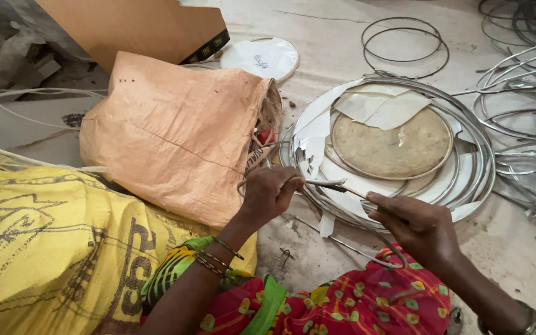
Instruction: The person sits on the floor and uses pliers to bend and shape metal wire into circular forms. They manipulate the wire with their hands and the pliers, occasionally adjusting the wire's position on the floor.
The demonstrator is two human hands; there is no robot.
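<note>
Head view: a person is sitting on the floor [504,242], looking down at both bare hands working a wire ring.
Left hand [269,193]: fingers are curling shut around one stretch of the ring [387,251], near the mouth of the tan sack [175,133].
Right hand [418,226]: thumb and fingers are pinching closed on the other stretch, a thin straight end of wire [333,183] running between the two hands.
Ring's place: it is hanging over the lap, above the red patterned cloth [355,304], just in front of the stack of rings [466,180] lying flat on the floor.
Stack: a round board [392,146] and torn paper [379,105] are lying inside the rings.
Step in hand: judging by the grips, the wire's ends are being brought together or worked at the joint; the joint itself is too small to make out.
Next move calls for: both hands holding the ring steady and lining up the thin end precisely, since the wire looks springy.
Nearby: a yellow sack [51,248] is lying at the near left, loose rings [404,46] are lying farther off, and a tangle of wire [528,124] is lying at the right.
</note>
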